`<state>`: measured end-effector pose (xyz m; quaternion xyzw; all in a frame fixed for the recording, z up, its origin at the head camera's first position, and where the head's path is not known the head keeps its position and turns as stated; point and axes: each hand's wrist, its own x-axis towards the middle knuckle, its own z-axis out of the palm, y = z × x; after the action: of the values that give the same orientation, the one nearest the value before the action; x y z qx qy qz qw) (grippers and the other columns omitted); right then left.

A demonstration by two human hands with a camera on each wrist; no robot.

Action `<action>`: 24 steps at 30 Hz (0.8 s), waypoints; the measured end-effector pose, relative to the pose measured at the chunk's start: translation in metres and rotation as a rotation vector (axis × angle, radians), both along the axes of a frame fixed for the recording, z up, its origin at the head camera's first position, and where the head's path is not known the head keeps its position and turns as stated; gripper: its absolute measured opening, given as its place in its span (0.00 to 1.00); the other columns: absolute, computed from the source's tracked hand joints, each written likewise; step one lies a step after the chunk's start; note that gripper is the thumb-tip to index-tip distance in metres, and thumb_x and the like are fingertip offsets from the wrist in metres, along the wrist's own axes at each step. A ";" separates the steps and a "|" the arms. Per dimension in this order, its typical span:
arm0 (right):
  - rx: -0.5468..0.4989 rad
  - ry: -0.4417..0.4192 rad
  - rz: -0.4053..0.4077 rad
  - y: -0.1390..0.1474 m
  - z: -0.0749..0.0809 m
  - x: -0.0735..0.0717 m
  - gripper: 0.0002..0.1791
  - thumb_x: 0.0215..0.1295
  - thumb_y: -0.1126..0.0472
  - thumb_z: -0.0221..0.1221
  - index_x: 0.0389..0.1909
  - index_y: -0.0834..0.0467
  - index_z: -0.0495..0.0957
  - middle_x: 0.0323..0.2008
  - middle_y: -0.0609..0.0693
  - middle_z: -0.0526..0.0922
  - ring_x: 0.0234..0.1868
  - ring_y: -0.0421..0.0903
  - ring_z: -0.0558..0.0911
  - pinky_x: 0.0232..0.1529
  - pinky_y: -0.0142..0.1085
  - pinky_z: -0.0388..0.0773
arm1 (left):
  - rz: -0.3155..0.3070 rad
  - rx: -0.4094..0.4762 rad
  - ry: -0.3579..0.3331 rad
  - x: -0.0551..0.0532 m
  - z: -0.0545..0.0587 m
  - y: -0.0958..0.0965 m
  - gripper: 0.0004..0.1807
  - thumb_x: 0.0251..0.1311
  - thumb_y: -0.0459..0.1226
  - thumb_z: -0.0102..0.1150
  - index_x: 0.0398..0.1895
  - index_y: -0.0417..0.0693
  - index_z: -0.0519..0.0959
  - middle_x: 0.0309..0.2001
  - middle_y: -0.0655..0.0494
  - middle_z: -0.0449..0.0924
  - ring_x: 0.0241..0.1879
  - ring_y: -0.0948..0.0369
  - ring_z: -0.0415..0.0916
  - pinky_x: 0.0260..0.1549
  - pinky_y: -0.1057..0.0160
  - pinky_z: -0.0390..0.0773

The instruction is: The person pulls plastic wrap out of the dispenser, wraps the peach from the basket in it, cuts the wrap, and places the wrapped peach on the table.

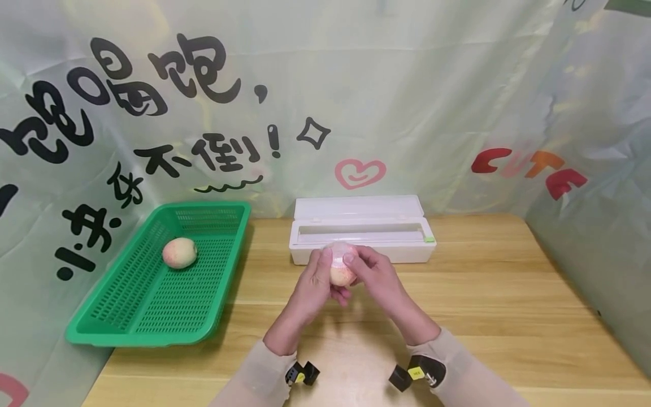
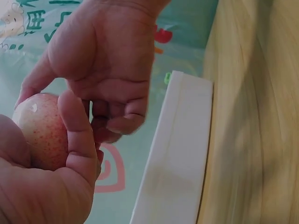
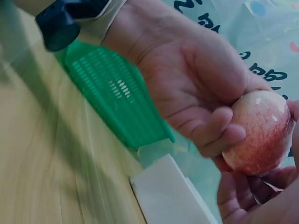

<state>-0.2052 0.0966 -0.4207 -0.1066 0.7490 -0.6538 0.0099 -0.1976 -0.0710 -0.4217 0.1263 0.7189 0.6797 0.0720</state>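
A pinkish peach is held up between both hands over the table, just in front of a white box. Shiny clear film seems to cover its surface, glinting in the right wrist view. My left hand grips the peach from the left, thumb on its near side. From the other side my right hand holds it, the thumb pressing on its upper part. In the left wrist view the peach sits between the left thumb and fingers. Behind the hands is the white cling film dispenser, its lid raised.
A green plastic basket stands at the left with another peach inside. The dispenser has a small green piece at its right end. A printed curtain hangs behind the wooden table.
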 end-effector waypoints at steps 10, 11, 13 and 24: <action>0.056 0.140 0.151 0.014 0.000 -0.005 0.25 0.72 0.59 0.67 0.66 0.62 0.78 0.56 0.61 0.81 0.55 0.50 0.81 0.56 0.39 0.82 | -0.074 0.046 -0.024 -0.004 0.001 -0.009 0.31 0.83 0.59 0.33 0.63 0.40 0.63 0.44 0.41 0.82 0.31 0.57 0.84 0.34 0.55 0.89; 0.047 0.142 0.180 0.017 0.001 -0.007 0.27 0.72 0.59 0.68 0.69 0.61 0.76 0.59 0.61 0.80 0.57 0.51 0.80 0.58 0.40 0.81 | -0.113 0.075 -0.037 -0.006 0.002 -0.012 0.30 0.83 0.57 0.37 0.68 0.40 0.62 0.50 0.41 0.80 0.36 0.56 0.85 0.40 0.54 0.89; 0.033 0.138 0.235 0.022 0.002 -0.009 0.34 0.71 0.59 0.68 0.75 0.59 0.70 0.63 0.61 0.77 0.61 0.53 0.78 0.61 0.41 0.80 | -0.184 0.133 -0.074 -0.007 0.003 -0.018 0.32 0.83 0.52 0.45 0.78 0.43 0.55 0.62 0.38 0.73 0.45 0.54 0.85 0.51 0.51 0.88; 0.009 0.188 -0.004 -0.001 -0.007 -0.002 0.19 0.80 0.59 0.56 0.67 0.58 0.80 0.61 0.57 0.79 0.58 0.48 0.77 0.60 0.39 0.77 | -0.177 0.167 -0.055 -0.004 0.001 -0.005 0.30 0.86 0.54 0.26 0.78 0.47 0.53 0.66 0.38 0.68 0.49 0.60 0.80 0.50 0.59 0.84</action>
<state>-0.2067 0.0955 -0.4275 -0.1656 0.7497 -0.6378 -0.0612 -0.2014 -0.0761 -0.4204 0.1762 0.6436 0.7314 0.1408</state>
